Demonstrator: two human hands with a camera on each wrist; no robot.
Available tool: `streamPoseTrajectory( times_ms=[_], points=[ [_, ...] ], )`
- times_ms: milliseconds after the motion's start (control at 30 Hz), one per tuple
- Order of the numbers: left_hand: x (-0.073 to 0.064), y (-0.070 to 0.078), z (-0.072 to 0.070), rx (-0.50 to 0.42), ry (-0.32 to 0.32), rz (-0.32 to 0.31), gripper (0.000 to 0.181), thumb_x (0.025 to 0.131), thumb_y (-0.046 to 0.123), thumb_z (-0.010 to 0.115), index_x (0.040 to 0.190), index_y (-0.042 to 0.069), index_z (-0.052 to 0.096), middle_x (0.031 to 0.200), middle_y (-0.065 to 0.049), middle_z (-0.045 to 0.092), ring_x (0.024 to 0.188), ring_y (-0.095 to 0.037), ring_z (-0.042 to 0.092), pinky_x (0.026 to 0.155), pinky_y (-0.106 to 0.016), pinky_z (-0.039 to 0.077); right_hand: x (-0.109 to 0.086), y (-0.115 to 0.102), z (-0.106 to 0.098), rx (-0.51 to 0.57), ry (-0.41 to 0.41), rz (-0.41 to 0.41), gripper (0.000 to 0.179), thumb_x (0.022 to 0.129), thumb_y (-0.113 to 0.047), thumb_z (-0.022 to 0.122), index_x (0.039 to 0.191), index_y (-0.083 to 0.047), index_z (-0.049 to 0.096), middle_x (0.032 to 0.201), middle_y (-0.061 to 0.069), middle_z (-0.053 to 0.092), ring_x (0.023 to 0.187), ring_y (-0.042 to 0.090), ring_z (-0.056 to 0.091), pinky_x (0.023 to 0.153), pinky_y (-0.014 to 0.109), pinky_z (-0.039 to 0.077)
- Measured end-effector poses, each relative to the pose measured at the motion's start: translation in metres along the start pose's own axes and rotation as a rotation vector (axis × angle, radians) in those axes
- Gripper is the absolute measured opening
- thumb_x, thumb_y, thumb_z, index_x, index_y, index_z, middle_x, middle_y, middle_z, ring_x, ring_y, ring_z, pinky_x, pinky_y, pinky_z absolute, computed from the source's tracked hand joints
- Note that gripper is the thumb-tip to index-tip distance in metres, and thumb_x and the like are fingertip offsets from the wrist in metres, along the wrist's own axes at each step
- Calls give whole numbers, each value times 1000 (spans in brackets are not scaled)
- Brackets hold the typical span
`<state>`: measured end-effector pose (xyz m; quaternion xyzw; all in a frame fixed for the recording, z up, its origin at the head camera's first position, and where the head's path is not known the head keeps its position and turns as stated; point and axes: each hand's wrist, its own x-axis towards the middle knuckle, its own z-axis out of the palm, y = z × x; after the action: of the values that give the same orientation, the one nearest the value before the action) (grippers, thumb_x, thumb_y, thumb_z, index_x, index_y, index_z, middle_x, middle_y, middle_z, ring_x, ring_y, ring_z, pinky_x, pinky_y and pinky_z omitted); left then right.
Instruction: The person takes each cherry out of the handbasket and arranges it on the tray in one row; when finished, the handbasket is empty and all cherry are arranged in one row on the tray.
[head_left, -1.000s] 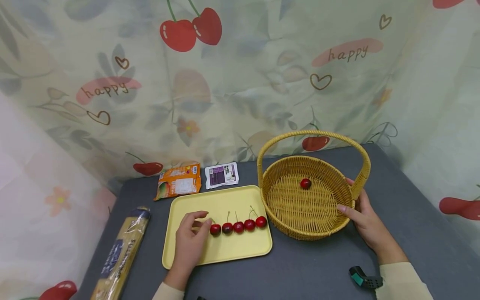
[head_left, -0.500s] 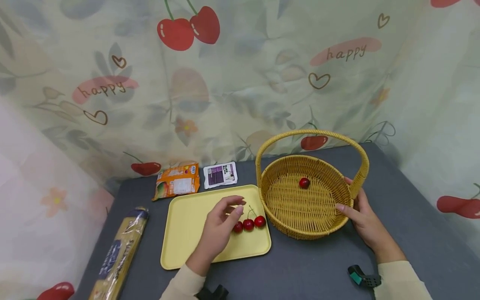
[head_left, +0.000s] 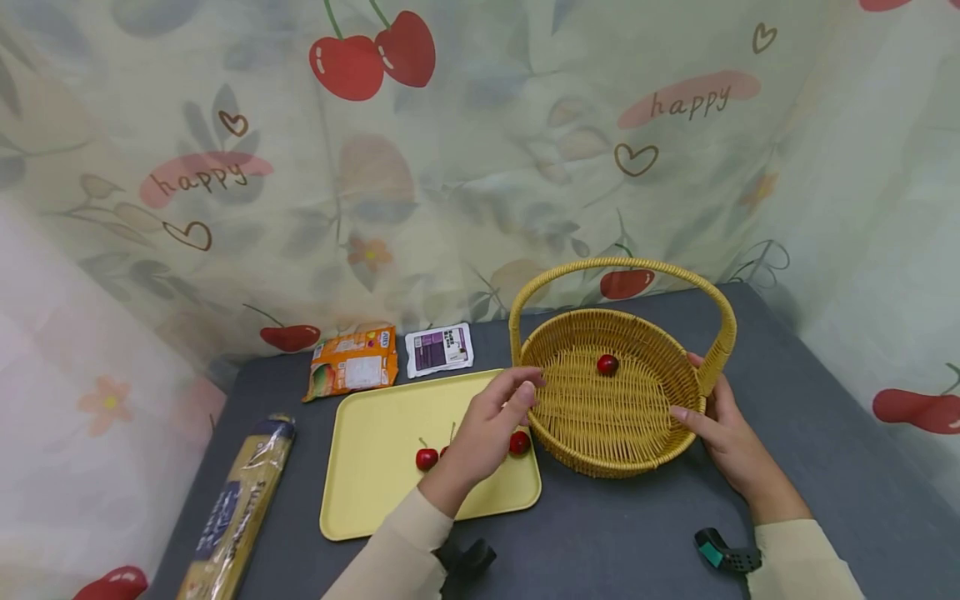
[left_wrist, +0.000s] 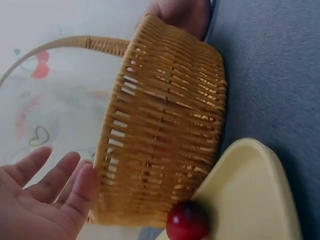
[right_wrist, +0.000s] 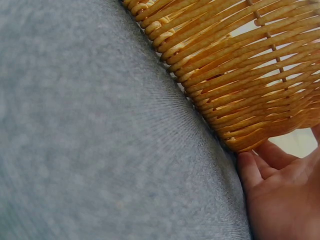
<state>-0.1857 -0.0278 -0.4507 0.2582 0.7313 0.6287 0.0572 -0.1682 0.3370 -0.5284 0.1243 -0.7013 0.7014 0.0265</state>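
A round wicker basket (head_left: 600, 417) with a tall arched handle stands on the table at the right. One dark red cherry (head_left: 607, 365) lies inside it. My right hand (head_left: 738, 446) holds the right rim by the handle's foot, thumb inside and fingers outside. At the left rim is my left hand (head_left: 480, 437), its fingers loosely extended and its palm (left_wrist: 40, 215) bare in the left wrist view. A yellow tray (head_left: 375, 500) beside the basket bears a row of cherries; the left one (head_left: 427, 459) and the right one (head_left: 519, 443) show, others are hidden behind my left hand.
An orange snack packet (head_left: 352, 364) and a small white-and-purple packet (head_left: 440, 350) lie behind the tray. At the left is a long bag of spaghetti (head_left: 238, 508). Printed cloth (head_left: 450, 167) hangs behind the grey table (head_left: 600, 542).
My left hand has travelled right, from the row's left end across the cherries to the basket's left rim. The cherries at the left are uncovered again. My right hand keeps its hold.
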Motion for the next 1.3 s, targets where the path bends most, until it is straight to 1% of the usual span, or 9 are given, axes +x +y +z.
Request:
streamPoseTrajectory(
  times_ms=[200,400,600,800,900,1033,1133,1233,1300],
  points=[
    [20,7,15,98,-46,-8,46,116,41,53,152,14,61,141,-1,67,123,-22,63,103,-43,52,-1,-1,-1,-6,4,6,80,112,2,54,175,-18,9,169,25,18,144,18,43,103,18,44],
    [43,6,29,138,-91,-56,51,115,51,52,153,19,60,145,2,63,125,-18,61,101,-40,53,-2,-1,-2,-6,8,6,80,112,1,55,175,-18,9,168,25,19,145,18,43,103,18,44],
    [68,1,43,182,-104,-94,55,113,58,51,151,21,61,140,11,63,125,-15,61,103,-38,51,-2,1,-3,-4,6,1,80,112,2,55,175,-18,9,170,25,17,145,18,43,103,18,44],
    [89,-4,54,141,-114,-126,59,114,63,40,153,22,61,136,9,64,121,-16,62,105,-40,49,-1,1,-2,2,0,-2,80,111,2,54,174,-16,8,171,24,15,146,18,42,103,19,44],
    [99,-5,59,119,-118,-176,66,112,68,38,155,22,59,138,8,62,120,-22,63,102,-43,50,-1,0,-2,-4,2,3,80,112,1,55,174,-17,9,171,25,15,146,20,41,103,19,45],
    [113,-9,64,75,-121,-230,73,109,74,38,157,23,58,139,8,62,115,-35,65,91,-43,54,0,-1,-1,-9,5,10,80,111,2,55,175,-18,10,171,25,14,146,21,40,102,19,45],
    [122,-14,67,60,-109,-254,78,108,77,35,158,21,58,144,7,62,123,-28,64,94,-43,53,0,0,-1,-7,3,13,80,112,2,54,175,-18,9,171,25,15,146,20,41,103,19,45],
    [127,-19,69,74,-99,-293,82,106,79,34,160,21,57,152,7,59,137,-17,56,106,-45,50,0,0,-1,-7,-1,13,80,112,1,54,175,-19,9,170,26,15,146,20,41,103,19,44],
    [128,-22,70,101,-106,-333,83,105,82,34,159,25,58,152,8,59,139,-16,55,110,-48,47,0,-1,-1,-11,0,12,80,112,0,55,175,-20,9,170,26,15,146,19,41,103,18,44]
  ],
)
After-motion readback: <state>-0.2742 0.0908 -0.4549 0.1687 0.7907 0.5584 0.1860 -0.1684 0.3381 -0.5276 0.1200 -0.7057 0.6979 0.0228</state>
